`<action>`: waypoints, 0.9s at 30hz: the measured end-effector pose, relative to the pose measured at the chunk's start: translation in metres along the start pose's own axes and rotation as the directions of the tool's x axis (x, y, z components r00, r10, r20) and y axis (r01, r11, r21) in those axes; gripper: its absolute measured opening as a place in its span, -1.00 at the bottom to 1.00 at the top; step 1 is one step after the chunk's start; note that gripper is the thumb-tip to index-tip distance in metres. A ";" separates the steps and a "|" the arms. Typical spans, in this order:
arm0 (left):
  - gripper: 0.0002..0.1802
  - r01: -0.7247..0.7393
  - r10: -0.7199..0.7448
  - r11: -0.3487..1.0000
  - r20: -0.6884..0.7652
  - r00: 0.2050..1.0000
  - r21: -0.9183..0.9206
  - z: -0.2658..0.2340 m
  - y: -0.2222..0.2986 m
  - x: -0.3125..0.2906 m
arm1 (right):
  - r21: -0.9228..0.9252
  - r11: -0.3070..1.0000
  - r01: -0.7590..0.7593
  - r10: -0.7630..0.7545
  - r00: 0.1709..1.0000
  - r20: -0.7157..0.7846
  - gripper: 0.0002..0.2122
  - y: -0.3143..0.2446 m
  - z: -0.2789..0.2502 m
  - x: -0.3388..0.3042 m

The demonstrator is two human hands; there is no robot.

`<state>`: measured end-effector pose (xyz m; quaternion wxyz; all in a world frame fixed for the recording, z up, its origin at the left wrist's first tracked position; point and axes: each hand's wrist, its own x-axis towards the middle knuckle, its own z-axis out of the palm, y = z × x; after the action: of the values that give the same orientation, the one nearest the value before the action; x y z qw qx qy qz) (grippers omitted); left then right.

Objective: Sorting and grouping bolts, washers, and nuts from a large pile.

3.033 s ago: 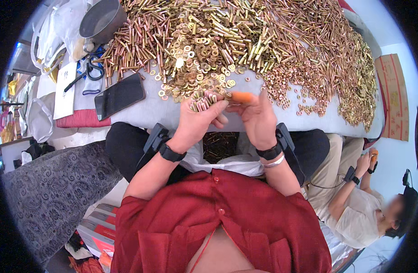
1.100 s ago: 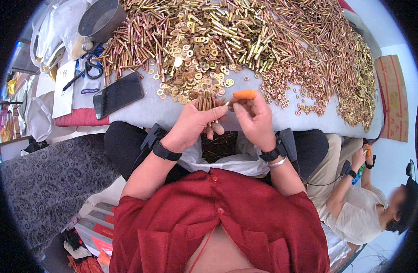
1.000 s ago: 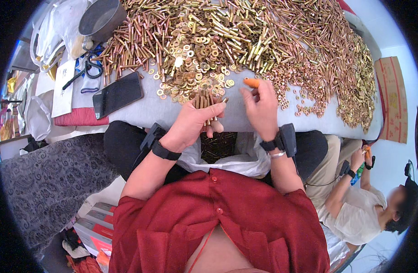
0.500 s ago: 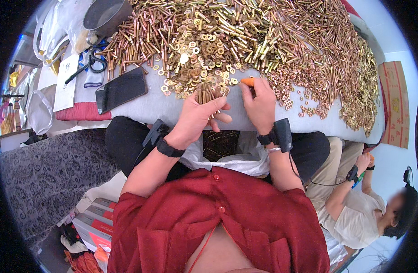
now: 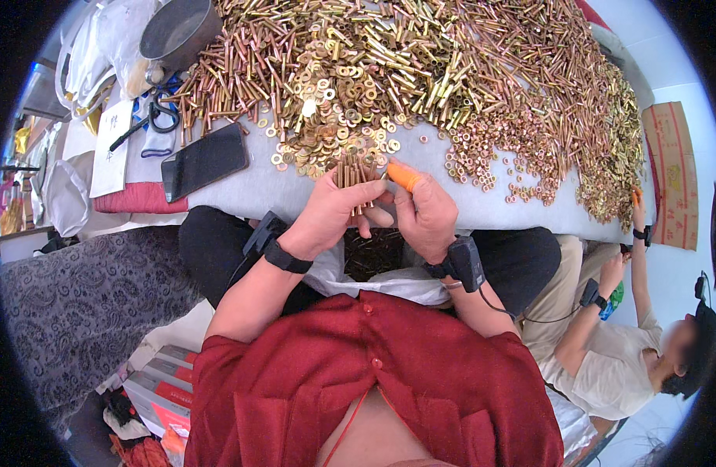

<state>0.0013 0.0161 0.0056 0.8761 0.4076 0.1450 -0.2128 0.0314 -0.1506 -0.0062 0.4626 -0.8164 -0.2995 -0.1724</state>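
My left hand [image 5: 319,212] is closed round a bunch of brass-coloured bolts [image 5: 355,179], held roughly upright above the table's front edge. Close against its right side, my right hand [image 5: 429,216] pinches at the thumb and index finger, beside the bolts' ends. An orange finger cover [image 5: 404,176] sits on the right index finger; what lies between those fingertips is too small to make out. Just beyond my hands spreads a pile of flat washers [image 5: 348,97]. To the right of it are many small nuts [image 5: 482,156], with a large heap of bolts [image 5: 404,54] behind.
On the left lie a black phone [image 5: 206,162], dark-handled scissors [image 5: 163,117] and a grey metal bowl [image 5: 180,35]. An open white sack [image 5: 408,286] with dark pieces inside stands between my knees. A co-worker [image 5: 615,366] sits at right, one hand at the heap.
My right hand has moved left and nearer, from the table up to the bolts in my left hand. The co-worker's arm has reached out to the heap.
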 end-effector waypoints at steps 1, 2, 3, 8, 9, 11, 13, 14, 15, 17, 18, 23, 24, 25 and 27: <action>-0.67 -0.001 0.001 1.000 0.003 1.000 0.000 0.000 -0.002 0.001 | -0.003 1.000 0.001 -0.001 1.000 -0.001 -0.78 0.001 -0.001 0.000; -0.67 -0.034 0.034 0.998 -0.006 0.999 0.052 -0.001 -0.004 0.001 | 0.017 1.000 -0.019 0.019 1.000 0.010 -0.77 0.002 -0.002 0.001; -0.66 -0.065 0.067 0.992 -0.013 0.998 0.105 -0.001 -0.006 0.001 | 0.038 0.998 -0.041 0.040 0.999 0.021 -0.76 0.003 -0.003 0.001; -0.64 -0.113 0.121 0.968 -0.025 0.992 0.223 0.001 -0.008 0.003 | 0.042 0.992 -0.123 0.117 0.986 0.120 -0.80 -0.001 -0.015 0.003; -0.64 -0.115 0.129 0.954 -0.034 0.991 0.279 0.002 -0.009 0.003 | 0.052 0.988 -0.147 0.139 0.982 0.130 -0.79 -0.001 -0.016 0.003; -0.67 -0.100 0.116 0.949 -0.037 0.993 0.299 0.001 -0.006 0.002 | 0.084 0.981 -0.177 0.166 0.979 0.120 -0.80 -0.002 -0.016 0.002; -0.71 -0.083 0.102 0.944 -0.044 0.994 0.318 0.002 -0.002 0.001 | 0.118 0.971 -0.208 0.195 0.974 0.114 -0.81 -0.007 -0.017 0.002; -0.70 -0.068 0.076 0.958 -0.021 0.997 0.277 0.002 0.000 0.000 | 0.256 0.898 -0.357 0.324 0.932 0.163 -0.82 -0.013 -0.018 0.003; -0.70 -0.051 0.052 0.970 0.003 0.999 0.236 0.002 0.001 -0.001 | 0.377 0.784 -0.493 0.436 0.870 0.230 -0.83 -0.017 -0.018 0.003; -0.70 -0.050 0.056 0.967 -0.017 0.998 0.251 0.002 -0.001 0.000 | 0.329 0.810 -0.484 0.440 0.875 0.203 -0.84 -0.011 -0.015 0.000; -0.70 -0.051 0.062 0.963 -0.032 0.998 0.266 0.002 -0.002 0.000 | 0.277 0.837 -0.472 0.441 0.881 0.171 -0.85 -0.007 -0.014 -0.002; -0.71 -0.070 0.087 0.942 -0.038 0.995 0.327 0.003 -0.003 0.001 | 0.261 0.877 -0.403 0.364 0.913 0.187 -0.85 0.001 -0.013 -0.004; -0.71 -0.080 0.100 0.932 -0.040 0.994 0.355 0.002 -0.004 0.001 | 0.155 0.953 -0.259 0.233 0.958 0.166 -0.85 0.000 -0.014 -0.003; -0.71 -0.079 0.100 0.932 -0.041 0.994 0.353 0.001 -0.003 0.001 | 0.155 0.953 -0.260 0.234 0.958 0.168 -0.85 -0.002 -0.013 -0.002; -0.71 -0.038 0.033 0.974 0.026 0.999 0.223 -0.002 -0.001 0.002 | 0.127 0.978 -0.169 0.155 0.982 0.111 -0.84 -0.007 -0.012 -0.002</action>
<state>0.0018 0.0164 0.0028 0.8298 0.5038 0.1030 -0.2169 0.0253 -0.1586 0.0032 0.5138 -0.8124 -0.2660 -0.0721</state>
